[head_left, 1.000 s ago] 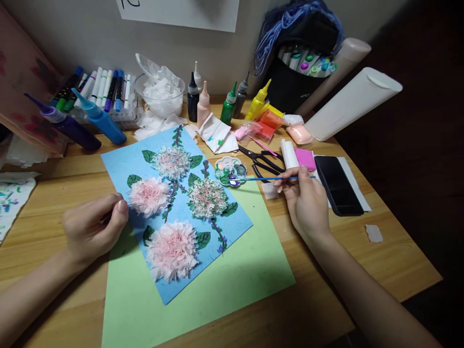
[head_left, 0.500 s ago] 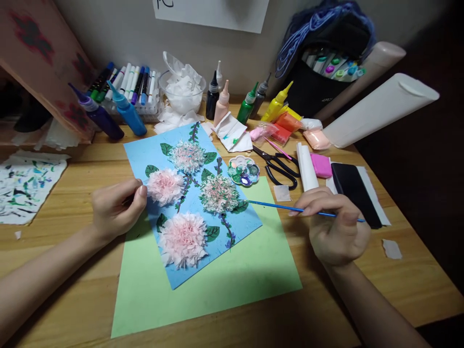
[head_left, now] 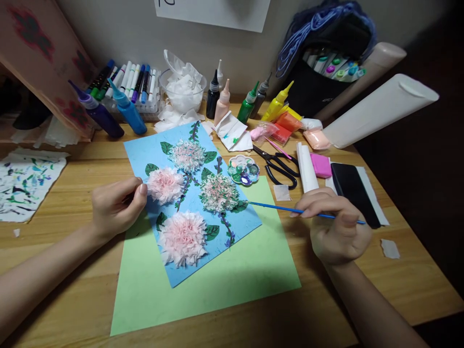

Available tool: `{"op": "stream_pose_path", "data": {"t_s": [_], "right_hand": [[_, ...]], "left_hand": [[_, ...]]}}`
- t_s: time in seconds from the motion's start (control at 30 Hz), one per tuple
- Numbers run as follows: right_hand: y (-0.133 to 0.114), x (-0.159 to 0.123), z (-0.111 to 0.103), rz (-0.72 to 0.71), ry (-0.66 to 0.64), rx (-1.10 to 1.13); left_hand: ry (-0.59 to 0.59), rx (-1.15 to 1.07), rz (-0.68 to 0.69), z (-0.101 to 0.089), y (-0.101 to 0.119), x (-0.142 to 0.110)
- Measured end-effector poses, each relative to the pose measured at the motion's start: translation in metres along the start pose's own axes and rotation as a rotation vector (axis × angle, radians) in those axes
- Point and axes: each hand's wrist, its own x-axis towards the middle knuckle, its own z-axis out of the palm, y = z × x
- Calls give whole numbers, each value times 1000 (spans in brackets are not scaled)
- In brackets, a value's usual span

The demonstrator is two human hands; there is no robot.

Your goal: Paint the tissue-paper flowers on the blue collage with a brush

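Note:
My right hand (head_left: 339, 232) holds a thin blue paintbrush (head_left: 277, 208), its tip pointing left over the lower right edge of a blue board (head_left: 145, 152). That tip is close to a painted green leaf (head_left: 239, 207) and a tissue flower with green-dabbed petals (head_left: 219, 192). On the board are also a blue-and-green-dabbed flower (head_left: 187, 155) and two plain pink tissue flowers, one upper (head_left: 166, 185) and one lower (head_left: 183, 239). At the board's left edge, beside the upper pink flower, my left hand (head_left: 118, 205) is closed, thumb against curled fingers; whatever it grips is hidden.
Green paper (head_left: 206, 304) lies under the board. Right of it are a flower-shaped paint palette (head_left: 243, 170), black scissors (head_left: 281, 164) and a phone (head_left: 355, 193). Behind stand paint bottles (head_left: 248, 104), a bowl of tissue (head_left: 183, 92) and markers (head_left: 126, 84). A paint-smeared cloth (head_left: 29, 183) lies left.
Almost nothing differs. The brush and my right hand have shifted very slightly, while my left hand keeps its place by the board.

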Motion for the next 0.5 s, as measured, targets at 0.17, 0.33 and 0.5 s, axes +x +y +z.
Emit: {"op": "stream_pose_path", "data": {"t_s": [0.17, 0.33, 0.5], "right_hand": [[-1, 1, 3, 17, 24, -3], [0, 2, 4, -6, 50, 32], [-2, 3, 3, 24, 33, 68]], "left_hand": [[1, 5, -2, 0, 0, 0], [6, 3, 22, 0, 1, 1], [-2, 0, 17, -1, 0, -2]]}}
